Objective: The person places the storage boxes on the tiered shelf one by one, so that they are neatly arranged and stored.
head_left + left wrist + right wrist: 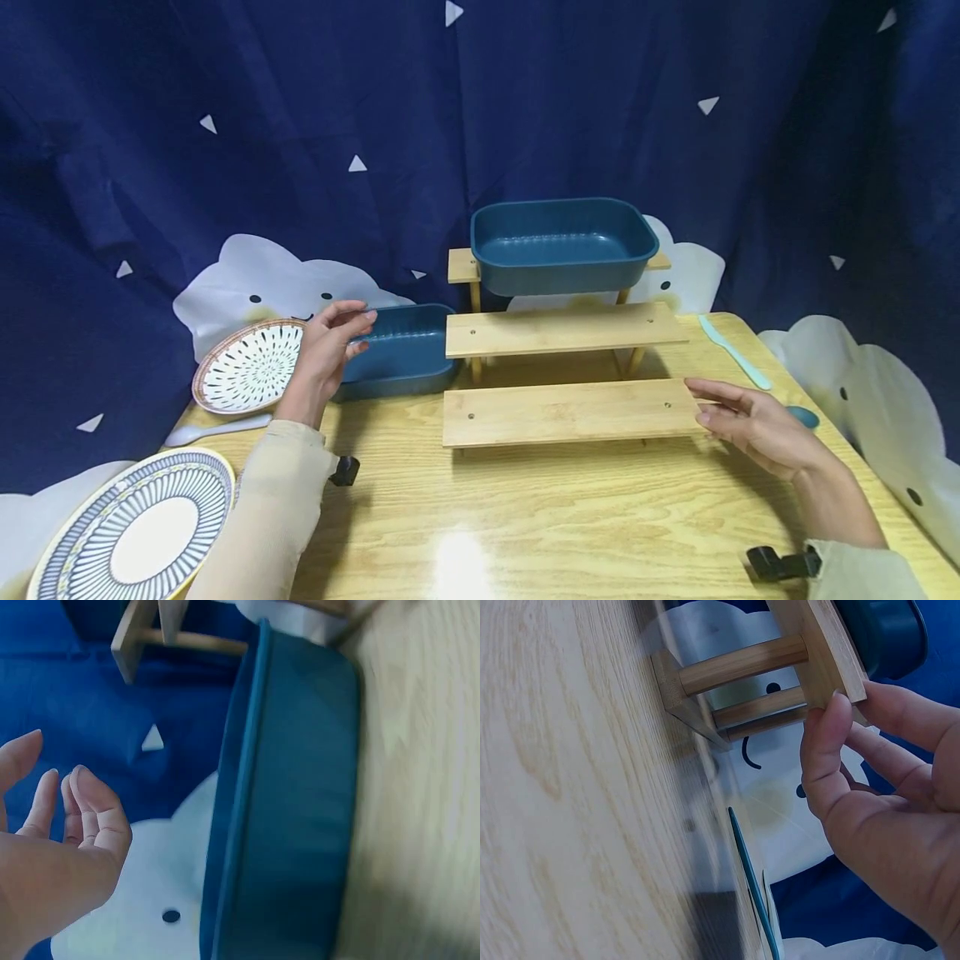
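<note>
A three-tier wooden stand (570, 412) stands mid-table, and a dark blue rectangular dish (562, 242) sits on its top shelf. A second blue dish (401, 350) rests on the table left of the stand. My left hand (351, 329) hovers at this dish's left rim with relaxed fingers. In the left wrist view the left hand (67, 810) is apart from the dish (292, 802). My right hand (718, 402) lies at the right end of the lowest shelf. In the right wrist view the thumb of that hand (870, 765) touches the shelf's end (825, 645), the fingers straight behind it.
A dotted bowl-plate (247, 367) leans at the back left, with a white spoon (217, 429) in front of it. A striped plate (135, 525) sits at the table's front left corner. A pale teal knife (735, 352) and teal spoon (804, 415) lie right of the stand. A blue curtain hangs behind.
</note>
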Tool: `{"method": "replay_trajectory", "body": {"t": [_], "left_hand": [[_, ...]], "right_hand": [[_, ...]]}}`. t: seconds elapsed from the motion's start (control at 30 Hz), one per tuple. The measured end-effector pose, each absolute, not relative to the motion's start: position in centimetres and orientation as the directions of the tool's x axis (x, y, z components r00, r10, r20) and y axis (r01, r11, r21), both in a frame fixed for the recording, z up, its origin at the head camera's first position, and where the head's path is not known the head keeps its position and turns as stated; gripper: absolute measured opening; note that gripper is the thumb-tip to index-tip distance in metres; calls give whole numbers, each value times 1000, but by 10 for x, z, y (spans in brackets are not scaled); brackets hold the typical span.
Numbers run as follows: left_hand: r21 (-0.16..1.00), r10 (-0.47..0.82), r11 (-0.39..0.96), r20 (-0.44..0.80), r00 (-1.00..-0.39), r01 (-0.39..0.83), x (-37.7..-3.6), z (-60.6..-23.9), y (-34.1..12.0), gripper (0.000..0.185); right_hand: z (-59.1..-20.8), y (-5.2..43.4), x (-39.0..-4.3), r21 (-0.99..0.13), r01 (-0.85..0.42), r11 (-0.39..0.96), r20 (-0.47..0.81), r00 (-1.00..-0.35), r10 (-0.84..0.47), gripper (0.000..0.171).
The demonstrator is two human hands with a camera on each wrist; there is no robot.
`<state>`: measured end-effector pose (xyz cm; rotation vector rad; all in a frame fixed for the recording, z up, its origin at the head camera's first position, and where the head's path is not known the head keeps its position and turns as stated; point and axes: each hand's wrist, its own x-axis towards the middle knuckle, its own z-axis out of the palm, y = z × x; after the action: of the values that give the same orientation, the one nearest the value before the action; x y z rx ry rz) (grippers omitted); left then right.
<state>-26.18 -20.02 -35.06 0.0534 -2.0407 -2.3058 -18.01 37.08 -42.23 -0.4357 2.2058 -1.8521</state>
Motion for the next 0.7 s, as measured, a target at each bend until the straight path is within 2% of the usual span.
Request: {"method": "replay_trajectory", "body": {"t": [0.17,0.5,0.7], "left_hand": [[996,-100,-84,7,-995,15,-254,-357,-221,22],[993,-191,116,-14,-982,-37,-248,-366,-259,24],[992,-230,112,-31,-973,-58,-254,-375,-279,21]], "right_hand": [[-422,369,-179,-982,-75,173,6,-930,-367,52],[-418,369,-178,-977,-53,205,-23,-936,-352,56],[-421,370,-180,-983,-62,170,-4,-931,-365,53]]}}
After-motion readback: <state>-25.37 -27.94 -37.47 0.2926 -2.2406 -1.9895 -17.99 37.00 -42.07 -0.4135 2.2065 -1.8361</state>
